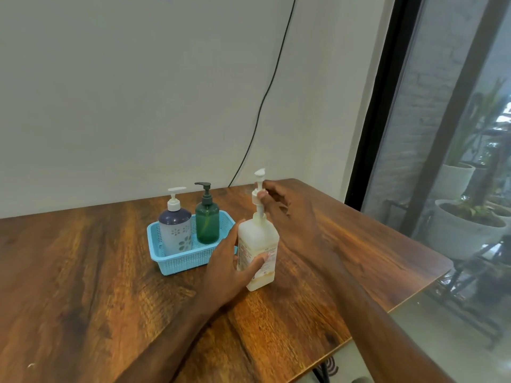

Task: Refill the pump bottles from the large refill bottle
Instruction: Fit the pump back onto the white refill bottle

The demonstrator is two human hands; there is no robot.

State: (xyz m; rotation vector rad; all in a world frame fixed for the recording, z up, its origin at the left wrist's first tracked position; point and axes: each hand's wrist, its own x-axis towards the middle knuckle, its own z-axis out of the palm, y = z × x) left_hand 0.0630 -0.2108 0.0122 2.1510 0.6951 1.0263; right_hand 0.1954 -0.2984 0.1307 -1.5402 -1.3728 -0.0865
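The large white refill bottle (258, 250) stands upright on the wooden table (96, 286), a tall white pump on top. My left hand (229, 266) wraps around its lower body. My right hand (279, 200) pinches the pump stem near its collar with thumb and fingers. To the left, a blue basket (179, 262) holds two pump bottles: a purple-and-white one with flower prints (175, 230) and a dark green one (207, 219). Both stand upright with pumps on.
The table's right edge (420, 288) runs diagonally beside a glass window with potted plants (464, 230) outside. A black cable (265, 100) hangs down the white wall behind the table.
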